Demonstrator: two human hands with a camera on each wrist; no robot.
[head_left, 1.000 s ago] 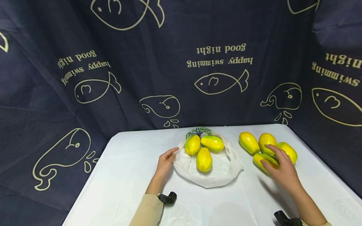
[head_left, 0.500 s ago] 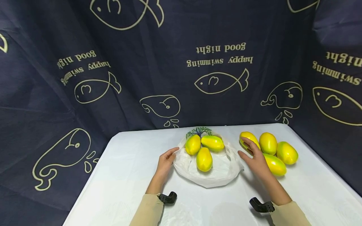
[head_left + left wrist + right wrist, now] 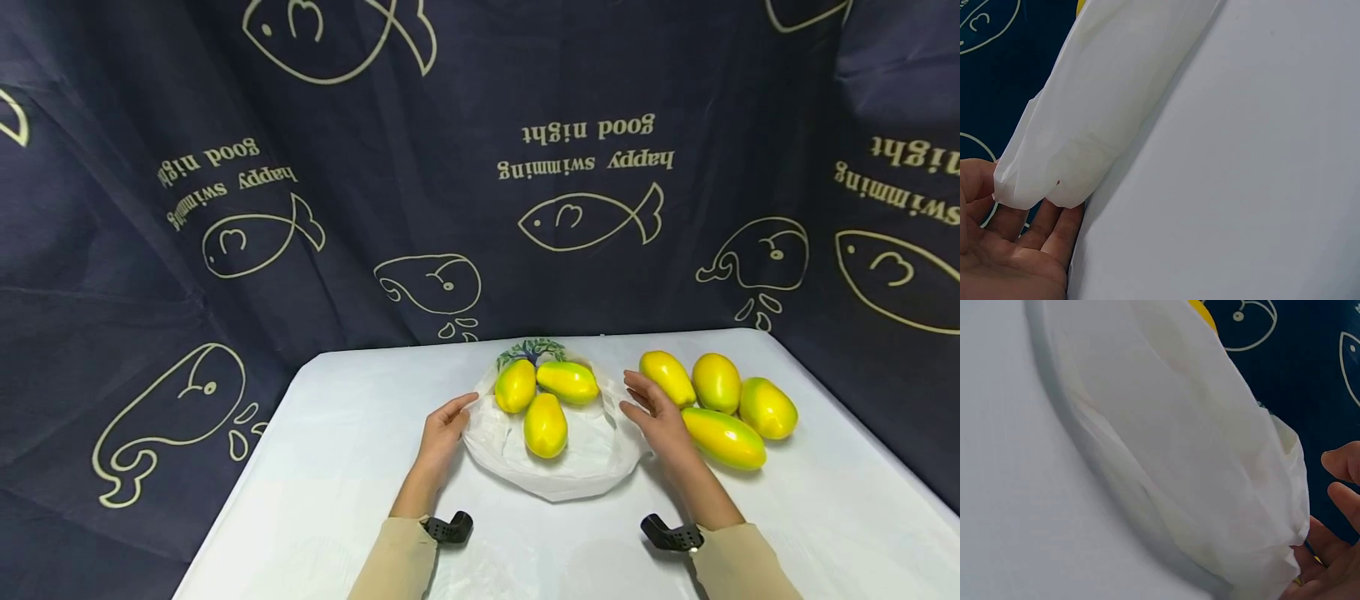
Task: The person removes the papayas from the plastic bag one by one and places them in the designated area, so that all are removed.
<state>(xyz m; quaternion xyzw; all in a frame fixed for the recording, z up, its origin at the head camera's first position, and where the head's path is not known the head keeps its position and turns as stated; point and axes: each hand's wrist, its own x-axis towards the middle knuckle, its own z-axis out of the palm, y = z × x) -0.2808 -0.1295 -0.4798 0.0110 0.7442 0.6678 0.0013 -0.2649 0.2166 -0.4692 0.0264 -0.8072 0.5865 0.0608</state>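
Note:
In the head view, a white plastic bag [image 3: 555, 485] lies with its mouth spread wide in the middle of the table. Inside it sit three yellow-green papayas [image 3: 546, 426], grouped near the printed tree at the back. My left hand [image 3: 441, 437] is at the bag's left rim, its fingertips touching the plastic [image 3: 1085, 119]; some fingers are partly hidden behind the film in the left wrist view. On the opposite side my right hand [image 3: 660, 421] reaches the right rim with thumb and fingers apart. Its lower fingers meet the crumpled edge in the right wrist view.
Several more papayas [image 3: 723, 438] lie together at the right, just beyond my right hand. The white table [image 3: 337, 467] ends at a dark blue curtain [image 3: 450, 167] printed with fish and whales.
My right hand has moved left from over the loose papayas to the bag's right rim, uncovering the front papaya. The left hand has kept its place at the left rim.

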